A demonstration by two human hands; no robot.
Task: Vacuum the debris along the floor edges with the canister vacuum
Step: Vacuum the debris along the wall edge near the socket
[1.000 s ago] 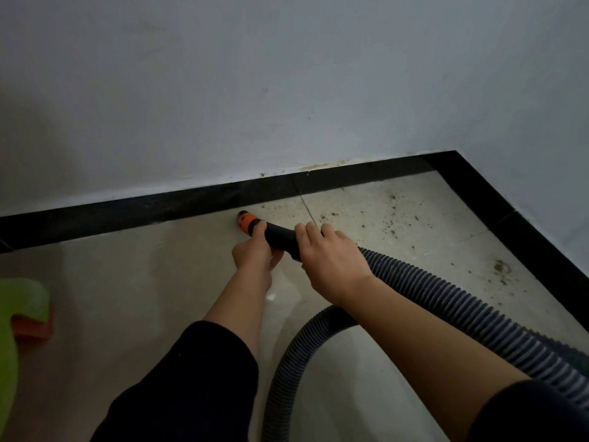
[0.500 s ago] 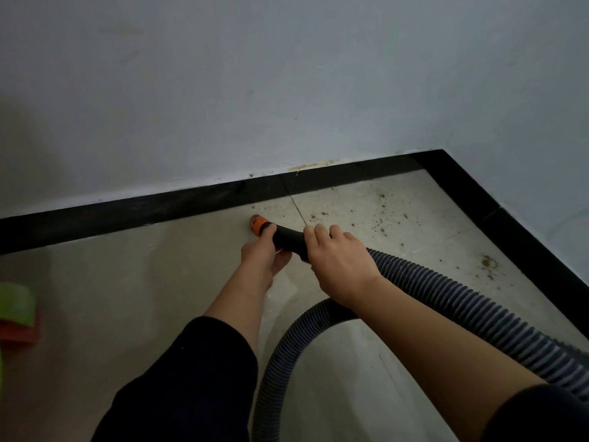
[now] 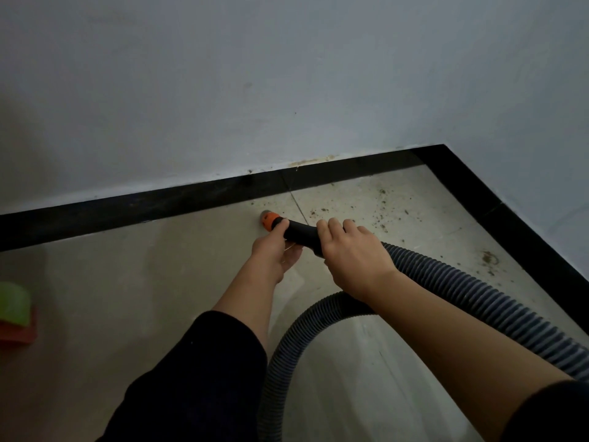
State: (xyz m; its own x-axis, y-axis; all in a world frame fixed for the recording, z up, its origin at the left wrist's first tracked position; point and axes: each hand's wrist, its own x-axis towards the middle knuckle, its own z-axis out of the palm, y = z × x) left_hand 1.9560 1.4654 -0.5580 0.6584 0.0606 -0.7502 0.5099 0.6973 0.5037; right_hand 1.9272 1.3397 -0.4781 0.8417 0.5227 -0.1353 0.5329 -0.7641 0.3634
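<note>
Grip on the black hose end [image 3: 298, 232] from both sides: left hand [image 3: 274, 250] curled beneath near the orange tip [image 3: 269, 220], right hand [image 3: 353, 256] clamped over the top. Tip low on the tile floor [image 3: 127, 282], just beside the black skirting [image 3: 159, 208]. Debris [image 3: 379, 208] scattered rightwards, towards the corner [image 3: 441, 151].

Both my left grip [image 3: 273, 252] and right grip [image 3: 355, 258] hold the black hose handle [image 3: 299, 232], its orange nozzle [image 3: 268, 220] low at the floor's [image 3: 127, 282] far edge near the black baseboard [image 3: 159, 205]. Debris [image 3: 376, 205] speckles the far right corner.
</note>
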